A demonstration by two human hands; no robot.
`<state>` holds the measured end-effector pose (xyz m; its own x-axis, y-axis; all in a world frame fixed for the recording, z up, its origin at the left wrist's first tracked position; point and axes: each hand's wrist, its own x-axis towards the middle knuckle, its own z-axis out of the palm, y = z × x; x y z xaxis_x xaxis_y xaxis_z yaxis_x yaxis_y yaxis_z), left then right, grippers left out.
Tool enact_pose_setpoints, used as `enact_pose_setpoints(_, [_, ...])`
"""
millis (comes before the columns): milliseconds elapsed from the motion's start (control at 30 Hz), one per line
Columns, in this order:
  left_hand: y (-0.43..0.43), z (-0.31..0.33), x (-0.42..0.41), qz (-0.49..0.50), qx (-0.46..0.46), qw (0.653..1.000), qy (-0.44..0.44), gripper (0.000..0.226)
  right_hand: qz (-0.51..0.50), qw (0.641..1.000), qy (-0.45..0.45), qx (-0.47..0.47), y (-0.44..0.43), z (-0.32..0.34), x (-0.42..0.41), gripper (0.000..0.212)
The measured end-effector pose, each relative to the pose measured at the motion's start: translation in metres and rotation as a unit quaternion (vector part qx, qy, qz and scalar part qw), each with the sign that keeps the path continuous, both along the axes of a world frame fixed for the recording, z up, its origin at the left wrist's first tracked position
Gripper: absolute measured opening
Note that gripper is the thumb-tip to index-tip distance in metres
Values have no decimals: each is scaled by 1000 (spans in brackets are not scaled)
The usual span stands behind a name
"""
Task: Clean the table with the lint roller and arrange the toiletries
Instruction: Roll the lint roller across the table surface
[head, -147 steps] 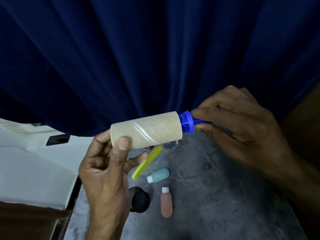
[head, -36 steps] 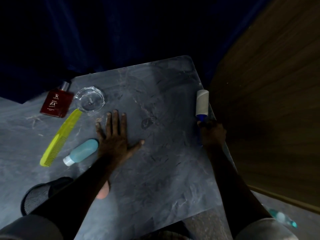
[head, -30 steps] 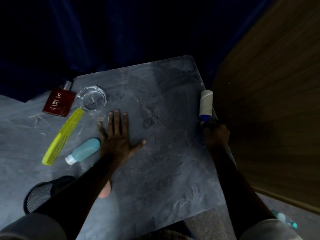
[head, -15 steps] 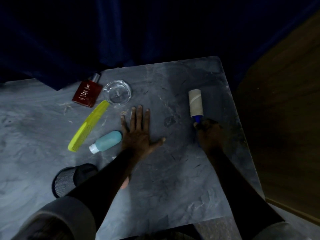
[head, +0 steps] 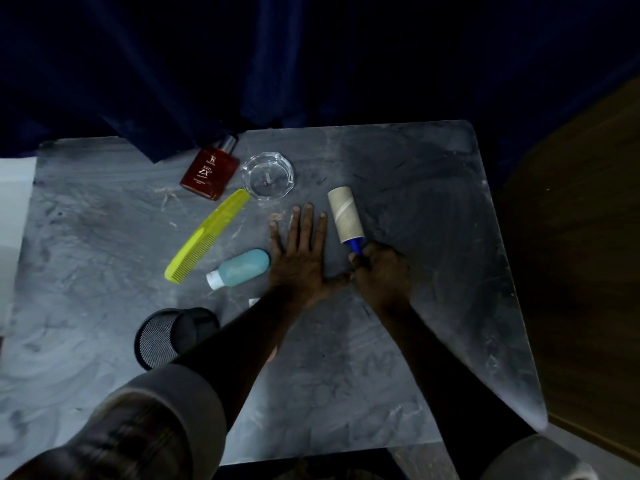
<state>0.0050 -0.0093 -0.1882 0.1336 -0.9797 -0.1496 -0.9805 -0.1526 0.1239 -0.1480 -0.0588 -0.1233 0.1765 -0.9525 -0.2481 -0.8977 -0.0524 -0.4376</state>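
A grey marbled tabletop (head: 433, 358) fills the view, with a dark blue curtain (head: 242, 64) hanging along its 12 o'clock edge and a brown wooden surface (head: 588, 271) off its 3 o'clock side.

At about 8 o'clock from the middle lies a black mesh cup (head: 166, 337) on its side, its mouth turned to 9 o'clock, partly covered by the left forearm. Up from it a yellow comb (head: 207, 237) lies slanted, its ends at 7 and 1 o'clock. At the comb's 1 o'clock end a red perfume bottle (head: 209, 174) lies flat, its cap under the curtain hem. Just beside the comb at 4 o'clock lies a teal bottle (head: 242, 268), white cap toward 8 o'clock. A clear glass ashtray (head: 268, 176) stands just at 3 o'clock of the perfume bottle.

The left hand (head: 301, 258) lies flat on the tabletop, palm down, fingers spread toward 12 o'clock, holding nothing; its edge touches the teal bottle's base. A pinkish thing shows under the left forearm, too hidden to tell.

The lint roller (head: 346, 214) lies on the tabletop just at 3 o'clock of the left fingers, its pale roll pointing to 11 o'clock. The right hand (head: 381, 271) is closed around its blue handle, close by the left thumb.
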Motion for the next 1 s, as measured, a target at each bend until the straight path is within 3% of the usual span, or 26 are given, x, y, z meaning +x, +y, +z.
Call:
enact_pose_setpoints(233, [0, 0, -1, 2, -8, 1000, -1, 128, -14, 1000, 12, -8, -5, 0, -5, 33])
enact_pose_setpoints(900, [2, -9, -2, 7, -32, 999, -9, 127, -190, 981, -39, 7, -45, 5, -112, 40])
enact_pose_setpoints(1000, [1, -10, -1, 7, -31, 999, -14, 127, -177, 984, 10, 6, -42, 6, -131, 44])
